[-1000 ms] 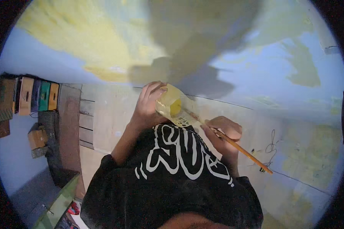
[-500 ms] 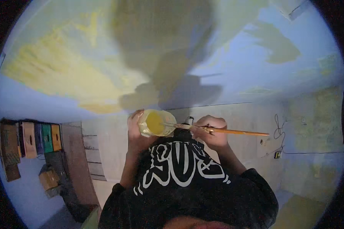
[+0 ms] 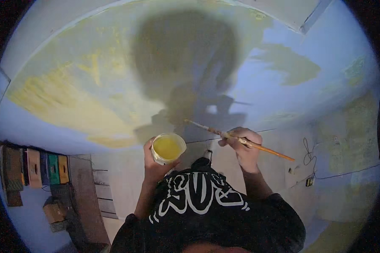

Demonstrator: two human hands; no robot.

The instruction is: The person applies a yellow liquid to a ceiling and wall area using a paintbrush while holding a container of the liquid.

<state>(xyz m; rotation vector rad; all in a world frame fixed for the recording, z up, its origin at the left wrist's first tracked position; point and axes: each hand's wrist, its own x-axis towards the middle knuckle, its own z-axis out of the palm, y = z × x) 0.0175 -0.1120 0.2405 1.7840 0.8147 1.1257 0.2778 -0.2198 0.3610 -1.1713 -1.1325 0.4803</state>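
Note:
My left hand (image 3: 155,168) grips a small white cup of yellow paint (image 3: 168,148), held upright in front of my chest. My right hand (image 3: 244,148) holds a thin orange-handled paintbrush (image 3: 240,140) near its middle. The brush lies almost level, its bristle tip pointing left just above and to the right of the cup, its handle end sticking out to the right. Ahead is a pale blue wall (image 3: 257,76) with large patches of yellow paint (image 3: 71,105). My shadow falls on the wall above the hands.
Coloured boxes (image 3: 33,168) sit on a shelf at the lower left, with a dark wooden surface (image 3: 86,198) and a brown box (image 3: 54,211) beside them. A loose cable (image 3: 309,154) and a small socket (image 3: 310,182) hang on the wall at right.
The view has tilted up toward the wall. Both hands rose; the brush tip swung left toward the cup, and the cup stayed upright in my left hand.

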